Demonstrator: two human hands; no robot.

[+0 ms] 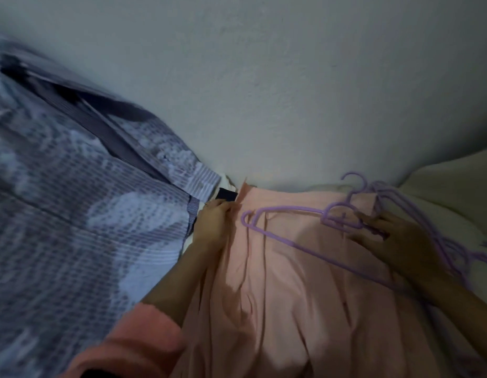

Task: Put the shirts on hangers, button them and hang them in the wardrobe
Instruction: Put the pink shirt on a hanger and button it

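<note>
One pink shirt (277, 282) lies spread in front of the person, its far edge close to the pale wall (264, 77). On top of it rests one purple hanger (267, 230), lying flat, its hook pointing toward the wall. More purple hangers (427, 214) sit in a tangled bunch at the shirt's right edge; they overlap and blur, so I cannot count them.

The left hand (213, 222) reaches forward along the shirt's left side, fingers curled, pinching the fabric's far corner beside a small dark patch (227, 197). The right hand (384, 236) rests on the hanger bunch near the hooks, fingers curled among them; whether it truly grips one, I cannot tell.

Left of the shirt lies one blue patterned bedcover (73, 214). A pale pillow (455, 192) sits at far right.
</note>
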